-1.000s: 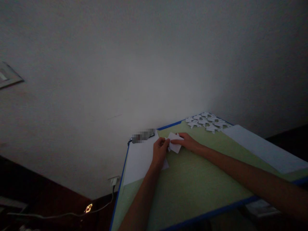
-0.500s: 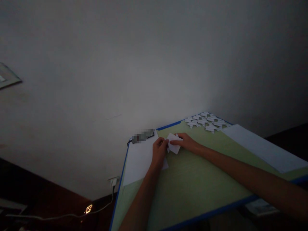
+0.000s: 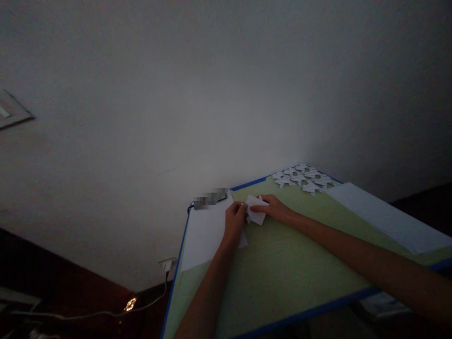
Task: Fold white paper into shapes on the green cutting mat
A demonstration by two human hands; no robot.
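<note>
A small folded piece of white paper [image 3: 256,215] is held between my two hands, above the green tabletop [image 3: 282,268]. My left hand [image 3: 235,219] pinches its left edge, fingers curled and closed. From the right, my right hand [image 3: 270,205] grips the same paper, with a finger lying across its face and the others behind it. Small folded points stick out by the fingers of both hands. Under my left hand and beyond it lie white sheets [image 3: 205,240]. The exact folds are too small and dim to make out.
Several folded white paper shapes [image 3: 300,179] lie in the table's far right corner. Nearer on the right is a stack of white sheets [image 3: 381,216]. A blurred-out object [image 3: 210,199] lies at the far left corner. Blue edging [image 3: 310,313] borders the table; a plugged-in cable [image 3: 141,308] hangs left.
Both hands keep hold of the folded paper in nearly the same place. The view shifts very slightly; nothing is let go or picked up.
</note>
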